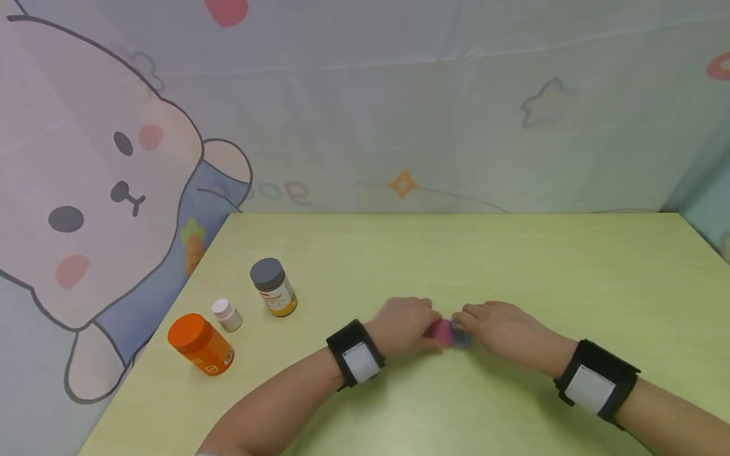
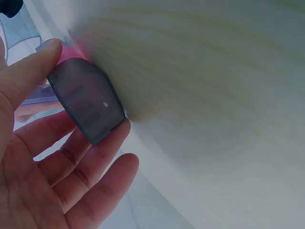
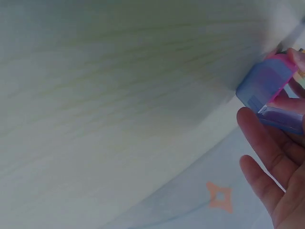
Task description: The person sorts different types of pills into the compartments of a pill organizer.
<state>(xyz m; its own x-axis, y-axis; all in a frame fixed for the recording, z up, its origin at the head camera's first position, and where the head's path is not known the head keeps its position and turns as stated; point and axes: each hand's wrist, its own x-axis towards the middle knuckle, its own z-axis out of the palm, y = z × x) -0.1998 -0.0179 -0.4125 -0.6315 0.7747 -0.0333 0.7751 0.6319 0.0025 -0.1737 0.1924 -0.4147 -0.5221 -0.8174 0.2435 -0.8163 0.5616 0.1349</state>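
Note:
Both hands meet at a small translucent pill box (image 1: 441, 333), pink and blue, low over the table. My left hand (image 1: 401, 326) pinches its pink end between thumb and fingers. In the left wrist view the grey-looking end of the pill box (image 2: 88, 101) faces the camera, the thumb on its upper edge and fingertips under it. At the blue end, my right hand (image 1: 507, 332) holds on with bent fingers. The right wrist view shows the blue part of the pill box (image 3: 267, 82), with a clear flap (image 3: 281, 118) standing out below it beside the fingers.
On the table's left side stand an orange bottle (image 1: 201, 345), a small white bottle (image 1: 227, 315) and a grey-capped jar (image 1: 274, 288) with yellow contents. The pale green table (image 1: 570, 272) runs back to a printed cloth (image 1: 445, 114) with a cartoon animal.

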